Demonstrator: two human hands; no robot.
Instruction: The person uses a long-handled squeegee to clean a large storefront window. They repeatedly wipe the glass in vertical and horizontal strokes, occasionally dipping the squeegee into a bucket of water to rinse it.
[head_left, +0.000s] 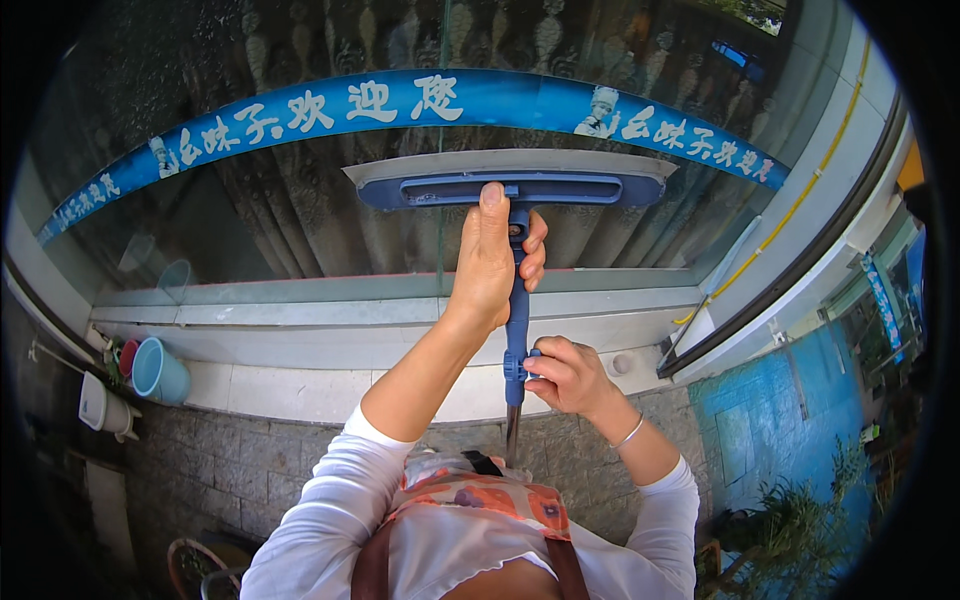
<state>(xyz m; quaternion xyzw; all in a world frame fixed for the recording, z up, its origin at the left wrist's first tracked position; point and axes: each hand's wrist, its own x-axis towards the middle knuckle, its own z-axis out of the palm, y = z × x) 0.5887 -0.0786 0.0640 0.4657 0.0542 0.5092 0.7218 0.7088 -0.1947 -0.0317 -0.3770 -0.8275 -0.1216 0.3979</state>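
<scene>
A blue window squeegee (420, 193) with a wide head and a pale blade stands upright before a glass window (330, 217). My left hand (495, 251) is wrapped around its neck just below the head, thumb resting on the head's lower bar. Lower down, the fingers of my right hand (566, 373) pinch the small blue knob of the clamp on the handle (515, 366). A metal pole runs from the clamp down towards my body. Whether the blade touches the glass, I cannot tell.
A blue banner with white writing (300, 112) crosses the glass. Below runs a tiled ledge (300, 390). At the left stand a light blue bucket (160, 371) and a white container (109, 405). A yellow hose (795, 202) follows the right frame; plants (795, 525) stand lower right.
</scene>
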